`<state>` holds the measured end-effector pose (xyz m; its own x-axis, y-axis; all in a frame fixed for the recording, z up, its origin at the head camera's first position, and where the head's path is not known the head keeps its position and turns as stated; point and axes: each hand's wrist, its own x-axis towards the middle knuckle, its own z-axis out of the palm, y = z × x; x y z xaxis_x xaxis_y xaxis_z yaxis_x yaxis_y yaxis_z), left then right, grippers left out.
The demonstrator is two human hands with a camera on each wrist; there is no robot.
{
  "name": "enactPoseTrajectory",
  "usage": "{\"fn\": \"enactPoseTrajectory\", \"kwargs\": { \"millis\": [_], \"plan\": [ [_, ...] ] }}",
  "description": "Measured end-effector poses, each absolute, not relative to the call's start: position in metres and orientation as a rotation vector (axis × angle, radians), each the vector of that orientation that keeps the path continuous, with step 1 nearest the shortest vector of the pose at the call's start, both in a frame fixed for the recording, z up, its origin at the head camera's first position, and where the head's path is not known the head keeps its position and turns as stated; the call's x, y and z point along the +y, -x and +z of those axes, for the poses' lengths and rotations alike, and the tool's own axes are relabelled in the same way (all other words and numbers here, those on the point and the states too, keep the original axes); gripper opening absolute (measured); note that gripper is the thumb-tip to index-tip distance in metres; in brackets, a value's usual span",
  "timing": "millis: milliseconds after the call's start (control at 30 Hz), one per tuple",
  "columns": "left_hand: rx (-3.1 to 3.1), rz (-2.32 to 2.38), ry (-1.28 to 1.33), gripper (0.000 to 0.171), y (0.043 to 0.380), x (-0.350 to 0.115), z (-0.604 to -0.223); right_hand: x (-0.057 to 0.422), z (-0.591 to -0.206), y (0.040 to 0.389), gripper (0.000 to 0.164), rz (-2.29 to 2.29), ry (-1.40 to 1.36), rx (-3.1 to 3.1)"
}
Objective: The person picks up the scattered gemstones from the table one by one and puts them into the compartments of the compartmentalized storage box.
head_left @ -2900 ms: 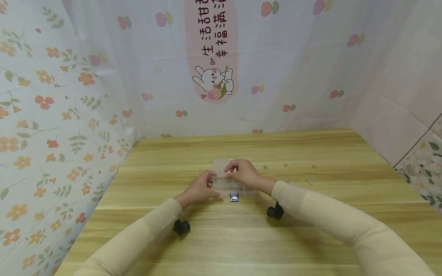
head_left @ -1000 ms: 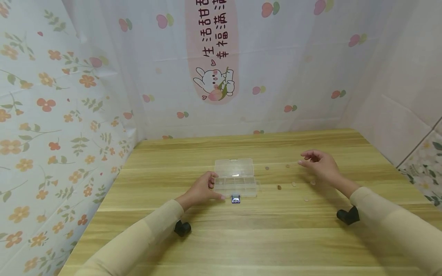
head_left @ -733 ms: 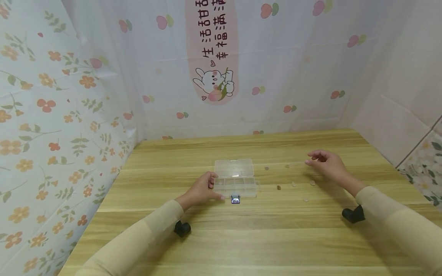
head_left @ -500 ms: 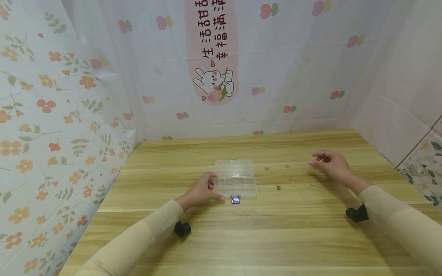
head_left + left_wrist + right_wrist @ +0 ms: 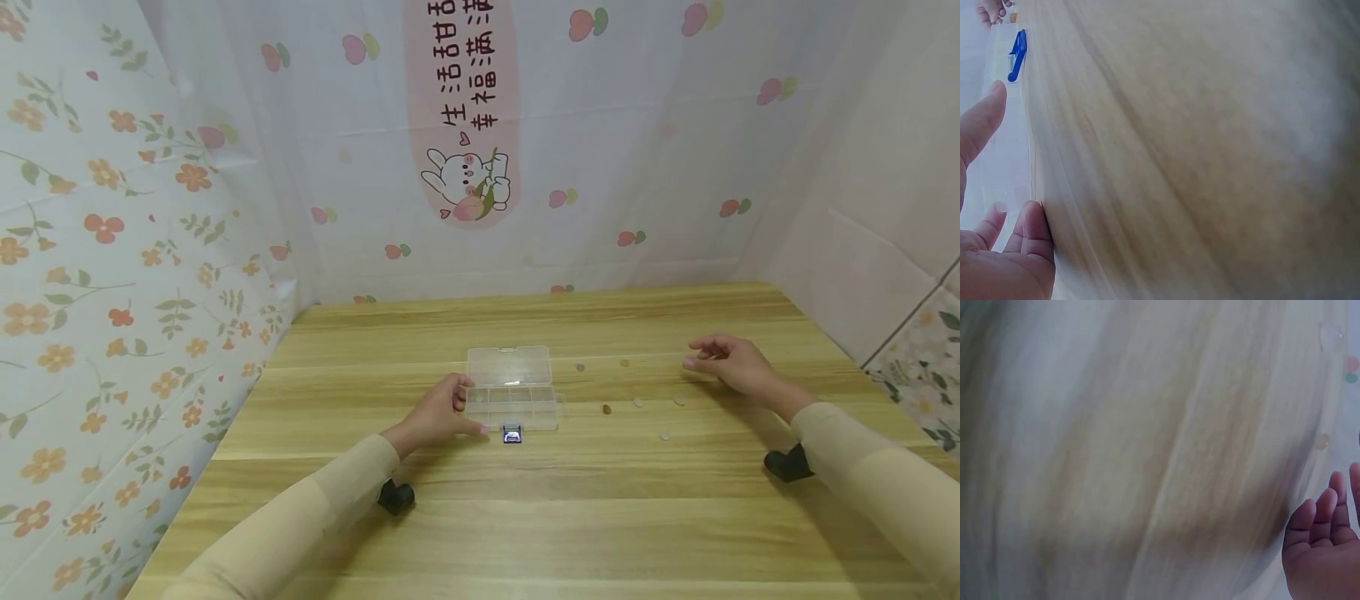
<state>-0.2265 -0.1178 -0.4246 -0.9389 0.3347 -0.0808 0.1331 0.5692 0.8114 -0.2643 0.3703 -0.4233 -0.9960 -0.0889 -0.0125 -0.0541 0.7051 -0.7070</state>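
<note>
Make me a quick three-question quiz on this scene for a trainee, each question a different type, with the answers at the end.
1. True or false: the lid of the box is open.

2. From the person's side, which part of the box does the left hand grip?
A. The left end
B. The right end
C. No part

3. Fill in: from the person's side, the loose pebbles lie on the table to the ____ of the box.

Key: 1. True. 2. A. 3. Right.
</note>
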Motion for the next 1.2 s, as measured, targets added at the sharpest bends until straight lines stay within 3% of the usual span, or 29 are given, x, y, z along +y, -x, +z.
{"fn": "enactPoseTrajectory", "kwargs": {
  "millis": [833,1200],
  "plan": [
    [2.572,1.313,-0.382,0.074,0.228,-0.117,-0.425,0.37,-0.432,0.265,0.058,-1.158,0.101,2.824],
    [2.563,1.312,-0.415,0.075,0.229,-0.118,-0.428,0.366,-0.434,0.263,0.049,-1.196,0.068,2.825]
  ]
}}
